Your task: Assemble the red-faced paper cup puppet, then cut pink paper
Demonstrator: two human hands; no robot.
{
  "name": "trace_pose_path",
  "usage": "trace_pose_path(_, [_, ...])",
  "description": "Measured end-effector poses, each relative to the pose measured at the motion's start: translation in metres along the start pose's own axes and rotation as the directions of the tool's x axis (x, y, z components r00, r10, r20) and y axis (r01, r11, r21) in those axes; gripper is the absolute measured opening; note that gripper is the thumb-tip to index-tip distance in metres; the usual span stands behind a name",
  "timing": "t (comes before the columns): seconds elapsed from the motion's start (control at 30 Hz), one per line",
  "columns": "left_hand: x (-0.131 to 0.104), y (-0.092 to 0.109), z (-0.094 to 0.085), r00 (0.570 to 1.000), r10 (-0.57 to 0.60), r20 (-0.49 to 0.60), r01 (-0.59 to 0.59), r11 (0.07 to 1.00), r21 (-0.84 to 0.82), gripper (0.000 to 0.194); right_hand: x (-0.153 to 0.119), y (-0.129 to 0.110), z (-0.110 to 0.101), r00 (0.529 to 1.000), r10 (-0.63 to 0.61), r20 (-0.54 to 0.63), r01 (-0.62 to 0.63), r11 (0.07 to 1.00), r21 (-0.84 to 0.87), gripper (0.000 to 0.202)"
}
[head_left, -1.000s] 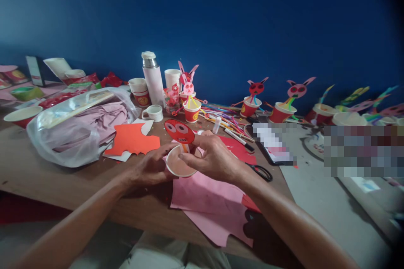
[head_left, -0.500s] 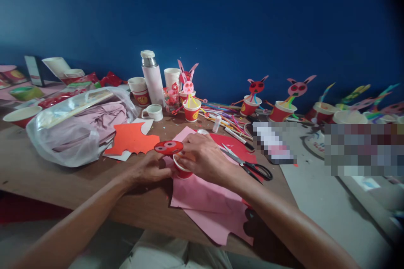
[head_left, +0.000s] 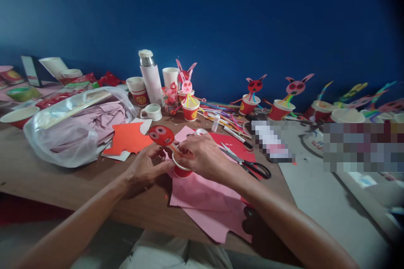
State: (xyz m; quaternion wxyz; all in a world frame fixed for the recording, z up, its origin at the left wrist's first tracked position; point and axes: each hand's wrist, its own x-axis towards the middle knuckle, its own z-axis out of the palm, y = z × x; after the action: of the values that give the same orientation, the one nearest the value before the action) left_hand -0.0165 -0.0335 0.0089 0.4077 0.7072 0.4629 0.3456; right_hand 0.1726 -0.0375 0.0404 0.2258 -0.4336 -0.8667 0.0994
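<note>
In the head view, we had both bare hands at work near the middle of the frame, over a brown table [head_left: 104, 197]. Between them stood a small red paper cup with a white rim [head_left: 182, 173], and above its left edge leaned a red oval paper face with two pale ringed eyes [head_left: 160, 135], carried on a narrow pale strip [head_left: 175, 150].

We judged the step in hand to be fixing that strip to the cup's wall. The next move called, in our view, for firm pressure on the joint while the cup was kept steady.

The right hand [head_left: 202, 154] was clamped on the cup from the right: its thumb lay over the opening, its other fingers bent around the far side beside the strip. Whether they also pinched the strip, we could not tell. The left hand [head_left: 143, 169] curved at the cup's left, thumb stretched toward the wall and fingers bent just below the face; we could not tell whether it gripped anything.

Beneath the cup, toward the lower middle, lay cut pink paper sheets [head_left: 198, 195]. Black-handled metal scissors [head_left: 247, 163] rested right of centre, and a jagged orange paper sheet [head_left: 126, 138] lay left of centre.
</note>
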Motion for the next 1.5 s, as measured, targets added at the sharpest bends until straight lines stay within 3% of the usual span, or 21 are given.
trace_pose_path(0.1, [0.007, 0.001, 0.004, 1.000, -0.006, 0.006, 0.007, 0.999, -0.048, 0.028, 0.001, 0.001, -0.002, 1.000, -0.009, 0.020, 0.008, 0.999, 0.044, 0.025])
trace_pose_path(0.27, [0.013, 0.011, 0.010, 0.997, 0.029, -0.075, -0.041, 0.984, -0.171, 0.017, 0.000, 0.010, -0.005, 0.999, -0.050, -0.010, 0.051, 0.973, 0.224, 0.014])
trace_pose_path(0.43, [0.011, 0.013, 0.012, 0.992, 0.046, -0.121, -0.065, 0.986, -0.155, 0.016, -0.001, 0.029, -0.023, 0.997, 0.036, -0.064, -0.013, 0.944, 0.329, 0.018])
trace_pose_path(0.57, [0.011, 0.014, 0.012, 0.990, 0.055, -0.130, -0.068, 0.993, -0.094, 0.015, -0.003, 0.042, -0.036, 0.984, 0.152, 0.097, -0.174, 0.944, 0.280, 0.015])
trace_pose_path(0.67, [0.012, 0.014, 0.013, 0.994, 0.034, -0.105, -0.045, 0.994, -0.099, 0.015, -0.004, 0.043, -0.037, 0.972, 0.163, 0.171, -0.202, 0.947, 0.249, 0.015])
trace_pose_path(0.9, [0.010, 0.016, 0.016, 0.996, -0.025, -0.084, 0.020, 0.998, -0.065, 0.019, -0.005, 0.038, -0.029, 0.993, 0.052, 0.105, -0.075, 0.970, 0.231, 0.020])
trace_pose_path(1.03, [0.008, 0.018, 0.017, 0.992, -0.081, -0.098, 0.075, 0.995, -0.068, 0.022, -0.006, 0.036, -0.026, 0.995, 0.017, 0.100, -0.029, 0.993, 0.117, 0.023])
trace_pose_path(1.27, [0.008, 0.012, 0.020, 0.991, -0.101, -0.083, 0.098, 0.994, -0.045, 0.023, -0.003, 0.033, -0.018, 1.000, -0.009, -0.001, 0.009, 0.997, -0.081, 0.026])
trace_pose_path(1.5, [0.009, 0.010, 0.017, 0.995, -0.084, -0.052, 0.085, 0.996, 0.019, 0.028, -0.003, 0.034, -0.016, 1.000, -0.018, 0.020, 0.020, 0.993, -0.115, 0.016])
